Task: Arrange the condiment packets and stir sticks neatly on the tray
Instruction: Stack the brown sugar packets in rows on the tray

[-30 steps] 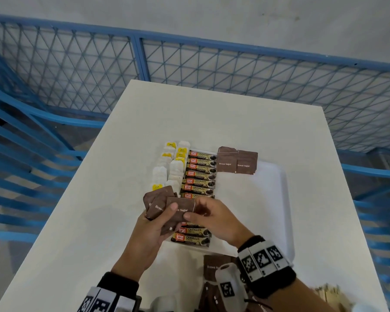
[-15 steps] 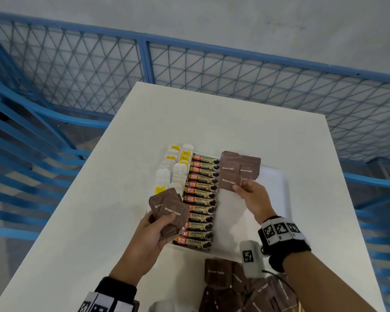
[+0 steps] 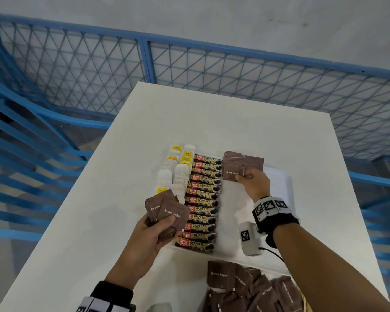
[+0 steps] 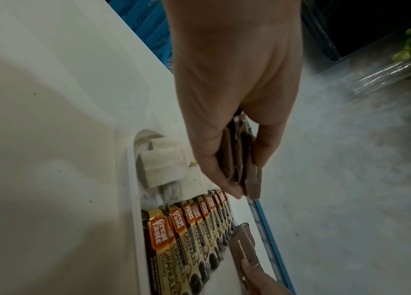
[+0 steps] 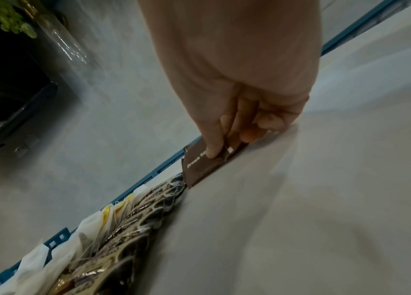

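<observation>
Brown sugar packets (image 3: 231, 173) in both hands.

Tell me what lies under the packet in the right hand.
The brown sugar packet pinched by the right hand overlaps other brown packets on the white tray; their count is hidden.

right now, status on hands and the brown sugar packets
Left hand grips a fan of brown square sugar packets. Right hand pinches one brown sugar packet at the far row on the white plastic tray. Nothing in the way.
</observation>
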`<state>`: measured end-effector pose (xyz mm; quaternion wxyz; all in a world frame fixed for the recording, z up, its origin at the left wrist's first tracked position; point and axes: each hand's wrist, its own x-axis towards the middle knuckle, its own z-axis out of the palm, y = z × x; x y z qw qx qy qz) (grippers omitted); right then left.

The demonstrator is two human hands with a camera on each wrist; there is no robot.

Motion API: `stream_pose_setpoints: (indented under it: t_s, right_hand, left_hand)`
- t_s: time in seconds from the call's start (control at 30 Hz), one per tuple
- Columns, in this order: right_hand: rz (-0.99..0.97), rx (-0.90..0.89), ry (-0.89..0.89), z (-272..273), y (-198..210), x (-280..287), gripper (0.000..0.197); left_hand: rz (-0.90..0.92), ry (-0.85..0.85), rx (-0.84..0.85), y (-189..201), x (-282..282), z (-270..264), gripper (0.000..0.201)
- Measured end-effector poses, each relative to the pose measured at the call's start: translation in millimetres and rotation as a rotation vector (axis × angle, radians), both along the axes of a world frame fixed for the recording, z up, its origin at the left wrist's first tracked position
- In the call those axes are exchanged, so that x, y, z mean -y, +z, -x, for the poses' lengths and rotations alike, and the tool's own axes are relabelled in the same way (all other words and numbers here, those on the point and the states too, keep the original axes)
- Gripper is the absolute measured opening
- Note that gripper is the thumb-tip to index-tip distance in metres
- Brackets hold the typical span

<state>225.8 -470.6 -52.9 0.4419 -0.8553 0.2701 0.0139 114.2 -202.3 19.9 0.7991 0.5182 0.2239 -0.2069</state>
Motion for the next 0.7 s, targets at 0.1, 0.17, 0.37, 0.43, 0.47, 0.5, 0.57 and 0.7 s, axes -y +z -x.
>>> stream_pose_setpoints:
  t_s: [0.1,0.17,0.37,0.43,0.47,0.5,0.57,0.7]
  right_hand:
    - [0.033,-0.012,-0.007,-1.2,-0.8,-1.4,0.018]
    - [0.038,0.004,-0.014,-1.1,-0.7,-1.9,0.016]
    - [0.083,0.021,-0.043,3.1,-4.6,-0.6,0.036]
    - [0.097,0.056,-0.049,9.7,0.0,-5.8,0.039]
    - [0.098,0.076,-0.028,14.6,4.9,-10.7,0.036]
    - [0.082,0.089,0.011,21.0,13.2,-17.6,0.031]
    - [-0.011,0.082,0.142,36.8,30.4,-34.7,0.023]
    - [-0.336,-0.043,0.441,74.1,56.4,-65.0,0.03]
  left_hand:
    - [0.003,0.004,0.003,-1.0,0.1,-0.7,0.021]
    - [0.003,0.0,0.011,-0.8,1.0,-1.1,0.022]
    - [-0.025,-0.007,0.027,1.8,6.1,-3.8,0.019]
    - [-0.037,-0.001,0.021,0.7,8.6,-4.8,0.019]
    - [-0.043,0.001,0.019,0.0,10.0,-5.1,0.02]
    - [-0.05,0.0,0.019,-0.1,11.6,-5.2,0.02]
    - [-0.067,-0.008,0.025,0.1,15.5,-5.6,0.022]
    - [-0.093,-0.012,0.012,0.4,22.1,-6.8,0.023]
